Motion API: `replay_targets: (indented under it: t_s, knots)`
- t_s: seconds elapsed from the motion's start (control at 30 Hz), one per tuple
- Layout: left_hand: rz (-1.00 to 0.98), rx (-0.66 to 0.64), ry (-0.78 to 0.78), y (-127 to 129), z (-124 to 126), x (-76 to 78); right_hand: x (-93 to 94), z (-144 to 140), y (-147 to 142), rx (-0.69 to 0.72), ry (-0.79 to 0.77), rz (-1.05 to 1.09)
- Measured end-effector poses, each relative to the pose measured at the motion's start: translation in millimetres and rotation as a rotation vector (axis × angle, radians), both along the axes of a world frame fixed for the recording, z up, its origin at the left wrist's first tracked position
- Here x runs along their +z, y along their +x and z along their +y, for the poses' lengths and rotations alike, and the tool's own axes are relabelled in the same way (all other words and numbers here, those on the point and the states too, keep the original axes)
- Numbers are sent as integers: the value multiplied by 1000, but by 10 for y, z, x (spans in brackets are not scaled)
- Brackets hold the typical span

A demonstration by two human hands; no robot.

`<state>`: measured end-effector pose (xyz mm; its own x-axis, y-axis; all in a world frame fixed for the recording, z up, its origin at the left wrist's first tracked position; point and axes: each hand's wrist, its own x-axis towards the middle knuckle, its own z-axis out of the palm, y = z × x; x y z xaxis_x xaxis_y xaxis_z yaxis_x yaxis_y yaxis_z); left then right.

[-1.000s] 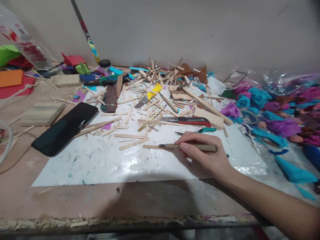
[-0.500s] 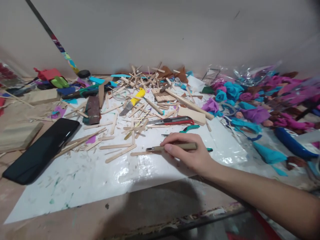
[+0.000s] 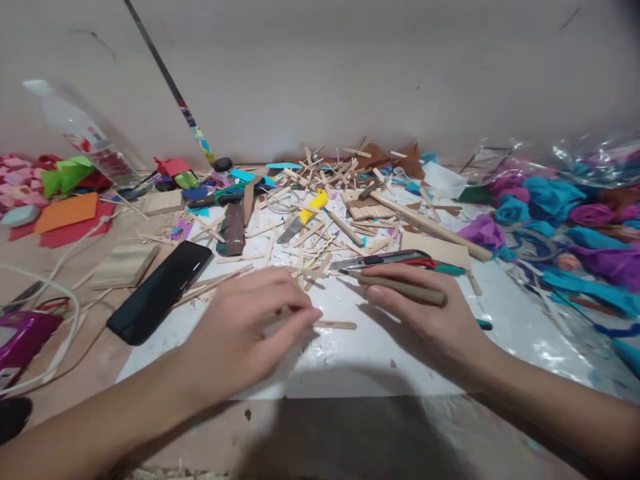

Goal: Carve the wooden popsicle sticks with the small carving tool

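Note:
My left hand (image 3: 250,323) has its fingers bent, with thumb and index tips close together beside the left end of a flat wooden craft stick (image 3: 339,325). Whether those fingertips grip the stick cannot be made out. In my right hand (image 3: 437,317) is a small carving chisel (image 3: 407,288) with an olive handle, its metal tip pointing left. Just beyond that hand lie a red and grey box cutter (image 3: 385,259) and green-handled pliers (image 3: 450,269), partly hidden by the hand. White paper (image 3: 325,373) covers the work surface beneath.
A black phone (image 3: 160,291) lies left, near a wood block (image 3: 125,265). Behind are a yellow-handled knife (image 3: 305,217), a hammer (image 3: 425,221) and piled sticks (image 3: 320,173). Crepe paper flowers (image 3: 550,197) fill the right. A plastic bottle (image 3: 83,130) and white cable (image 3: 75,313) are at left.
The view has swung left. My left hand has come into view beside the craft stick. My right hand, with the chisel, has drawn back from over the stick to its right.

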<state>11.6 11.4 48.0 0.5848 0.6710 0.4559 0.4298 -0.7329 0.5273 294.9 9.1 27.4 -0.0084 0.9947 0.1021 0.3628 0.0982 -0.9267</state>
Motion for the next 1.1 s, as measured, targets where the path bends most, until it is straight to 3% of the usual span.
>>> replay_targets:
  t_s: [0.13, 0.23, 0.4, 0.77, 0.93, 1.1]
  knots:
    - [179, -45, -8, 64, 24, -301, -3, -75, -80, 17, -2, -32]
    - [269, -67, -3, 113, 56, -406, -55, -103, -130, 104, -75, -52]
    - [279, -105, -124, 72, 102, -454, -97, -38, -119, 249, -208, 28]
    - [142, -90, -216, 21, 47, -495, -51, 6, -121, 289, 149, -227]
    - [62, -87, -194, 18, 40, -588, -43, -13, -126, 358, 163, -265]
    - [55, -104, -196, 18, 49, -565, -52, -39, -147, 388, 118, -262]
